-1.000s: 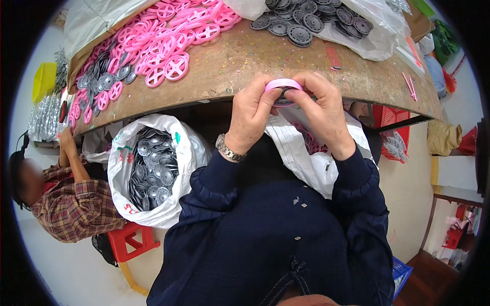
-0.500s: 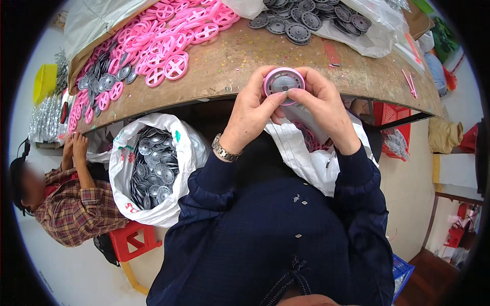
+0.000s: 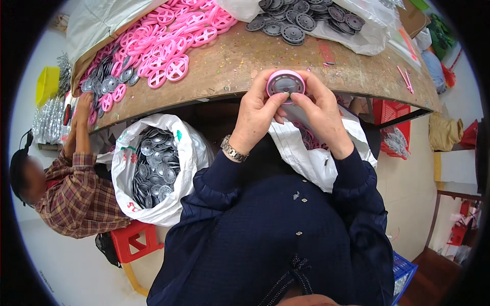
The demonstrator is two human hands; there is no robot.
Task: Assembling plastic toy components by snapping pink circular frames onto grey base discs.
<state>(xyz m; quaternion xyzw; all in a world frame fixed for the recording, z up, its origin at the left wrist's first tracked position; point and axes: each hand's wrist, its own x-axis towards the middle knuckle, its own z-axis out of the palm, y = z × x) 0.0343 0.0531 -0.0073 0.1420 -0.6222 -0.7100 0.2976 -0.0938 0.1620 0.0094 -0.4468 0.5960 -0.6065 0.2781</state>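
Note:
Between my two hands, just off the table's front edge, is a small toy wheel (image 3: 286, 84): a grey disc seated within a pink ring. My left hand (image 3: 256, 112) grips its left side, thumb pressed on the disc's lower face. My right hand (image 3: 320, 111) holds the right side, its thumb tip close to the other thumb. Fingers of both hands curl behind the wheel and are partly hidden. Loose pink rings with cross spokes (image 3: 176, 67) lie heaped on the table to the left. Grey discs (image 3: 293, 33) are piled beyond my hands.
An open white sack (image 3: 120, 171) of grey discs stands left of my lap; another white sack (image 3: 319, 168) with pink parts lies below my right hand. A co-worker in a plaid shirt (image 3: 84, 199) sits at the left. Red baskets (image 3: 395, 115) stand under the wooden table (image 3: 240, 66).
My left thumb has shifted on the disc, and both thumbs now press side by side at its lower edge. The co-worker's arm has reached farther onto the table toward the parts.

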